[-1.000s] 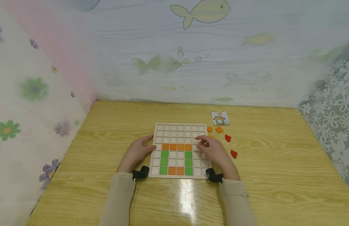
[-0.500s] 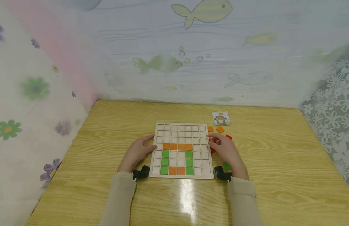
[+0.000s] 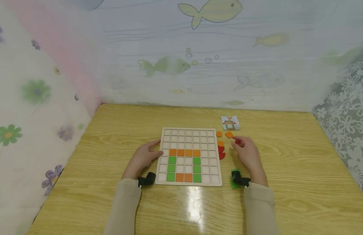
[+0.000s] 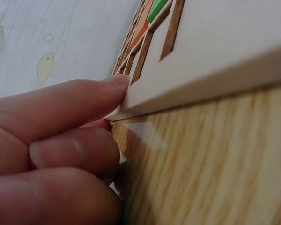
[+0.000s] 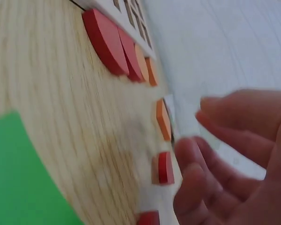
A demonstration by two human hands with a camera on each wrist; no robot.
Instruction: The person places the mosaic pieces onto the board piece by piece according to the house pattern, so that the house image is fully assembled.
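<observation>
A pale wooden grid board [image 3: 188, 141] lies on the table, with orange squares [image 3: 180, 152] and green squares [image 3: 197, 168] set in some cells. My left hand [image 3: 143, 158] holds the board's left edge, its thumb tip over the rim and other fingers against the side. Right of the board, my right hand [image 3: 247, 155] hovers with thumb and fingers apart and nothing between them. In the right wrist view, a red quarter-round piece [image 5: 165, 168] lies on the table near those fingertips, and an orange square tile [image 5: 163, 119] sits just beyond it.
Along the board's right edge lie red pieces [image 3: 221, 156] and orange round pieces [image 3: 219, 134]. Green tiles [image 3: 235, 186] sit partly hidden under the right wrist's black camera [image 3: 236, 177]. A printed pattern card [image 3: 230, 123] lies behind, before a fish-patterned wall covering [image 3: 158, 85].
My right hand has moved rightward off the board, past its right edge, to the loose red and orange pieces. My left hand and the board have stayed in place.
</observation>
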